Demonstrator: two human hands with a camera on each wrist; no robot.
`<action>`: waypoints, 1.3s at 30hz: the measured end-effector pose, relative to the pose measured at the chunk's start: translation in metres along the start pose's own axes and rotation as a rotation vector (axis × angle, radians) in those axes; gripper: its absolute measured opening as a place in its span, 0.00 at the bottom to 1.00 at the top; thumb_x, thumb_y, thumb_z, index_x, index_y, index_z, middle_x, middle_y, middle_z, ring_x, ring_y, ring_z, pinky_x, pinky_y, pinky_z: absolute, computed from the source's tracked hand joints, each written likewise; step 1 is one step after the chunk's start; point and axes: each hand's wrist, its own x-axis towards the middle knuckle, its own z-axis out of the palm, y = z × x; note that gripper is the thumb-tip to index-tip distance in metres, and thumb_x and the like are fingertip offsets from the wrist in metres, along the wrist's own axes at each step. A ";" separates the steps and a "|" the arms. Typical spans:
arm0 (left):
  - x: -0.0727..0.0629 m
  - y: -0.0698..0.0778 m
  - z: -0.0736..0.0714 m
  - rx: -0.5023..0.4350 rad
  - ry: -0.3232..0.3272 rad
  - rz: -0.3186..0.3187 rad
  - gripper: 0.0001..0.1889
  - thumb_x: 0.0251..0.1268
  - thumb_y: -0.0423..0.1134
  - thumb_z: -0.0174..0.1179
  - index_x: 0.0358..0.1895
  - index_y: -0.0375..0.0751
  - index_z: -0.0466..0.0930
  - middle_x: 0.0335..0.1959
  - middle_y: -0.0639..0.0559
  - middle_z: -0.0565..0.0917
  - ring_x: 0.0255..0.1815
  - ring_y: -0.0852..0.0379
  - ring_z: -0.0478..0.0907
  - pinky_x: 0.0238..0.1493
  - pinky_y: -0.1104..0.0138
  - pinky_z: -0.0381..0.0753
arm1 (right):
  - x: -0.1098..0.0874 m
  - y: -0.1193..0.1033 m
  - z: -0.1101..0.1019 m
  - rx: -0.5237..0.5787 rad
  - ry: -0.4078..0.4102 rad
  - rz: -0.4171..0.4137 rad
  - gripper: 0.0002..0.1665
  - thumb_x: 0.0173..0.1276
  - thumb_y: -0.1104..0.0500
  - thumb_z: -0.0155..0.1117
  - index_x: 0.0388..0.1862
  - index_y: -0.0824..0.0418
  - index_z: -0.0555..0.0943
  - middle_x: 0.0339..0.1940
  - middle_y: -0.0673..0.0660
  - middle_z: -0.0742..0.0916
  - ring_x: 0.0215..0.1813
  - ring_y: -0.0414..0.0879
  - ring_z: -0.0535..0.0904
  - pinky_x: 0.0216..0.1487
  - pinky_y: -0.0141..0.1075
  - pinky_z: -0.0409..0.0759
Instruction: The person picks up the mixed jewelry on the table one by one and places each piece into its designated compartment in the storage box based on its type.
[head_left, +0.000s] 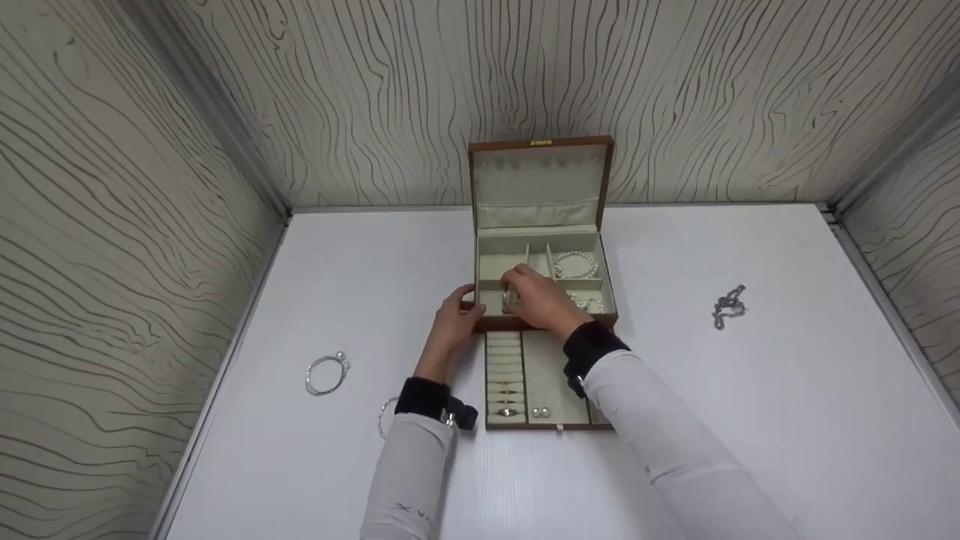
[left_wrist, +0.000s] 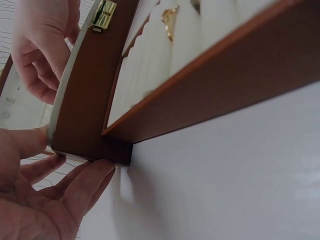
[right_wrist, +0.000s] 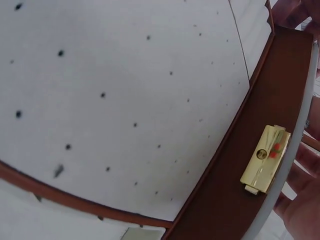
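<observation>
A brown jewelry box (head_left: 487, 325) stands with its lid (head_left: 540, 180) raised. My left hand (head_left: 455, 321) grips the front left corner; in the left wrist view, the thumb (left_wrist: 25, 142) lies over the rim and fingers press the outer side. Reaching into the front left compartment, my right hand (head_left: 544, 300) has curled fingers around a small shiny piece of jewelry (head_left: 505, 297), mostly hidden. A pearl bracelet (head_left: 576, 265) lies in the back right compartment, and more pearl jewelry (head_left: 589, 303) in the front right one.
The pulled-out drawer (head_left: 551, 375) holds several rings (head_left: 507, 412) and two pearl earrings (head_left: 540, 412). A bangle (head_left: 326, 375) lies on the white table (head_left: 285, 457) at left. Another bracelet (head_left: 383, 418) is partly behind the left wrist. A silver chain (head_left: 729, 306) lies at right.
</observation>
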 end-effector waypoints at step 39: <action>-0.002 0.001 0.001 -0.006 0.020 0.001 0.25 0.73 0.36 0.54 0.71 0.38 0.65 0.56 0.36 0.78 0.54 0.45 0.78 0.45 0.57 0.81 | -0.013 -0.004 -0.011 0.080 -0.202 -0.022 0.22 0.77 0.65 0.49 0.68 0.68 0.71 0.69 0.67 0.71 0.69 0.61 0.67 0.69 0.50 0.63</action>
